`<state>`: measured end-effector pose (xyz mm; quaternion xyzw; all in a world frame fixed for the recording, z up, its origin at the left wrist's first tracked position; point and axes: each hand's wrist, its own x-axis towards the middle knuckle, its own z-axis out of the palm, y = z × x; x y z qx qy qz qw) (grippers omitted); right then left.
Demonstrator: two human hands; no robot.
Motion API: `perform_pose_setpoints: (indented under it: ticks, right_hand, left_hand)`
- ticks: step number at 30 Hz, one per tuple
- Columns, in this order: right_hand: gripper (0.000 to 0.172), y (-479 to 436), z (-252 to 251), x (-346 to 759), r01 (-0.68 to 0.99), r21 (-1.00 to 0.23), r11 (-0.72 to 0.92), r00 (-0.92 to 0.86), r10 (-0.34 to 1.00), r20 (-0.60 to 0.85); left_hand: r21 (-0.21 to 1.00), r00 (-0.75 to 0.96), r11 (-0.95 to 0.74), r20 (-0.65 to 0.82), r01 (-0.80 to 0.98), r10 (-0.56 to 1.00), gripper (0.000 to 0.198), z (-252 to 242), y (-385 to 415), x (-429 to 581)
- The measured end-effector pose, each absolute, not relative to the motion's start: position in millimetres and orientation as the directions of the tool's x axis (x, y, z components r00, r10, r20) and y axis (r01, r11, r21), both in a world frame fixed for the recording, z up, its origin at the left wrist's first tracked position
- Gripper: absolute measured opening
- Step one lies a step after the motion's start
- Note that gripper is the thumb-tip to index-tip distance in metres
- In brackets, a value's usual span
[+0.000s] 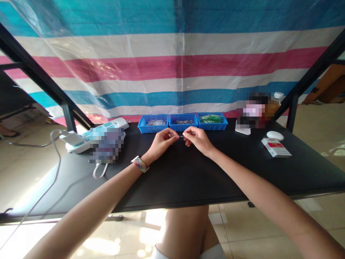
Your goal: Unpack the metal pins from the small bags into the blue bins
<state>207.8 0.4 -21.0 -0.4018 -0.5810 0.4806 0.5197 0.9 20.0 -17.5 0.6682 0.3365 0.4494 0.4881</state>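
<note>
My left hand (163, 141) and my right hand (197, 138) meet over the black table (172, 180), fingers pinched close together. Between their fingertips a small thin metal piece (181, 136) shows; its exact kind is too small to make out, and its ends are hidden by the fingers. Just behind the hands three blue bins stand in a row. Pale, clear-looking small parts lie in the left bin (142, 128). The middle bin (175, 127) holds thin metal pins or rods, and green pieces fill the right bin (212, 127).
A white power strip (118, 124) with a plugged-in charger (71, 138) and a blurred-out device (107, 145) are at the left. Toward the right lie a red-and-white box (276, 147), a white oval case (275, 135) and a capped bottle (277, 100). Striped sheeting (161, 64) hangs behind.
</note>
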Motion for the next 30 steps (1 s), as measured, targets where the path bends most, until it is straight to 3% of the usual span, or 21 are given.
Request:
perform_pose_setpoints:
  ticks: [3, 6, 10, 14, 30]
  right_hand:
    - [0.036, -0.1, -20.6, 207.1, -0.102, -0.979, 0.174, -0.146, 0.971, 0.188]
    - [0.031, -2.0, -18.7, 205.8, -0.138, -0.963, 0.233, -0.126, 0.96, 0.25]
    - [0.03, -3.7, -17.0, 204.6, -0.126, -0.947, 0.295, -0.115, 0.944, 0.309]
    - [0.029, -3.5, -19.3, 203.7, -0.081, -0.95, 0.302, -0.12, 0.943, 0.31]
    - [0.032, -5.3, -16.2, 206.5, -0.119, -0.989, 0.092, -0.085, 0.991, 0.103]
  left_hand:
    - [0.95, 0.355, -0.313, 0.291, 0.004, 0.888, 0.038, -17.8, 19.7, 1.0]
    - [0.958, 0.35, -0.287, 0.274, -0.016, 0.896, 0.039, -18.3, 20.5, 0.4]
    - [0.98, 0.37, -0.201, 0.19, -0.01, 0.909, 0.045, -20.9, 22.8, -1.1]
    - [0.972, 0.404, -0.224, 0.179, 0.067, 0.897, 0.05, -22.4, 24.5, -1.1]
    - [0.952, 0.35, -0.305, 0.276, 0.031, 0.895, 0.041, -19.2, 19.4, 1.3]
